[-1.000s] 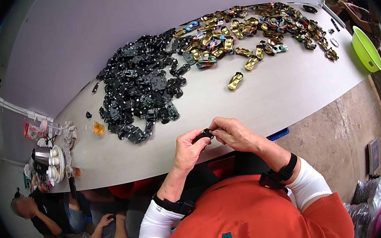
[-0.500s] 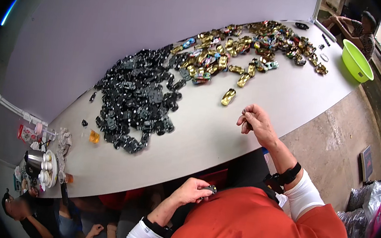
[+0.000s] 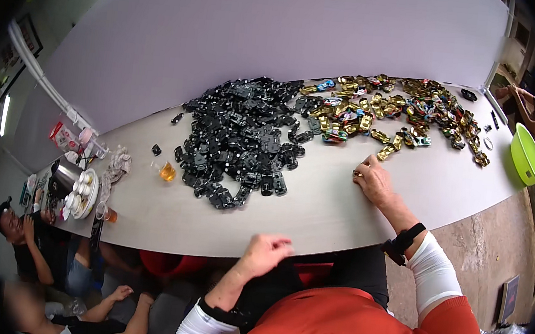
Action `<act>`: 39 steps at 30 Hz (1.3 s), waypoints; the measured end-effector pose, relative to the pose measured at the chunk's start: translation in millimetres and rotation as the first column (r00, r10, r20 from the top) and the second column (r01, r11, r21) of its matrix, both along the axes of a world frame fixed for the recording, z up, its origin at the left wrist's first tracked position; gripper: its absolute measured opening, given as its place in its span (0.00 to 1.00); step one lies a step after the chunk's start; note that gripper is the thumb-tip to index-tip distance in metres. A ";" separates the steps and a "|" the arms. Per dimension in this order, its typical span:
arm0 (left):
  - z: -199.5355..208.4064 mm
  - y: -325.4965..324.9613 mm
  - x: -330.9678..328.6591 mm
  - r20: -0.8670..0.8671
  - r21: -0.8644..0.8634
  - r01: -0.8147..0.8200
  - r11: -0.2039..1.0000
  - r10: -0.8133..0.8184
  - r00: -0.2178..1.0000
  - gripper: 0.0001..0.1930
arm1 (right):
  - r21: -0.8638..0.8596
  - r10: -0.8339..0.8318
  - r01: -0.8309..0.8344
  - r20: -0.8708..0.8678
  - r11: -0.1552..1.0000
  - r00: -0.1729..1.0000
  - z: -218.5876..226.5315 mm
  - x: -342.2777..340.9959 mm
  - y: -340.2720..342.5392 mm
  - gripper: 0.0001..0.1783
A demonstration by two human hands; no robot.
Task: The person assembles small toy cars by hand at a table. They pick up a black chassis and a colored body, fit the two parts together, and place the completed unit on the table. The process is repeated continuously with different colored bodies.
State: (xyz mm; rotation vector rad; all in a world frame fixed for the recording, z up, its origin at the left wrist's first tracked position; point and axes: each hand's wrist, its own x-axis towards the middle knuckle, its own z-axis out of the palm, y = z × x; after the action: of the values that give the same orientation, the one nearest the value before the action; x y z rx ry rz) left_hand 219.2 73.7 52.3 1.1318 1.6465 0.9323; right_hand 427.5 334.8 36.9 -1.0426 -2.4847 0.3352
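Note:
My right hand (image 3: pixel 374 182) is closed at the table's right half, thumb and fingers pinching a small gold toy car (image 3: pixel 362 170), mostly hidden by the fingers. My left hand (image 3: pixel 265 254) is above the table's near edge, smeared by motion. Its fingers point right, and whether anything is under them does not show. Left of centre lies a large heap of black toy car parts (image 3: pixel 238 132). Beyond my right hand spreads a pile of gold and multicoloured toy cars (image 3: pixel 376 106), with one gold car (image 3: pixel 387 150) at its near edge.
A glass of amber drink (image 3: pixel 167 171) stands left of the black heap. Farther left are a tray of white cups (image 3: pixel 87 196), a metal pot (image 3: pixel 66 174) and a rag (image 3: pixel 115 168). A green basin (image 3: pixel 527 155) is at the right end. Two people sit at lower left, another far right.
My right hand has reached onto the gold car that lay alone and pinched it. My left hand has risen from my lap toward the table edge; the black part it held no longer shows.

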 end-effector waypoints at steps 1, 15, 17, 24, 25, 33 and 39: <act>-2.3 13.0 -18.4 -0.046 0.033 -0.151 0.988 0.153 0.987 0.10 | 0.021 0.015 -0.015 -0.025 1.000 1.000 -3.9 -1.8 1.7 0.07; -9.1 105.4 -20.2 -0.842 0.308 -0.161 0.938 0.347 0.413 0.13 | -0.586 0.027 -0.122 -0.169 0.801 0.985 -1.1 -4.9 -5.2 0.10; -10.8 108.1 -10.9 -0.816 0.373 -0.098 0.922 0.377 0.439 0.12 | -0.562 0.011 -0.114 -0.183 0.819 0.983 -7.4 0.9 3.6 0.11; -22.4 96.7 21.5 -0.493 0.674 0.037 0.738 0.412 0.766 0.13 | -0.728 -0.246 -0.173 -0.430 0.663 0.869 18.3 -12.1 -44.5 0.13; -20.3 88.6 30.0 -0.459 0.637 0.030 0.770 0.348 0.818 0.14 | -0.745 -0.223 -0.238 -0.461 0.623 0.859 23.7 -20.4 -59.7 0.14; -15.0 61.3 31.8 0.505 0.236 -0.237 0.942 0.089 0.859 0.11 | -0.832 -0.059 -0.403 -0.457 0.383 0.888 22.8 -32.9 -69.2 0.07; -26.3 63.9 13.5 0.933 0.030 0.115 0.993 -0.069 0.352 0.19 | -0.745 0.000 -0.452 -0.519 0.491 0.855 34.5 -30.9 -77.6 0.08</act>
State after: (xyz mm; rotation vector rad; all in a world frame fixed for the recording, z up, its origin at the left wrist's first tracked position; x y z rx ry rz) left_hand 232.6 137.7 26.0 0.4131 0.5925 1.1478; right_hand 396.6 257.2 71.4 -0.7472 -1.9347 1.8347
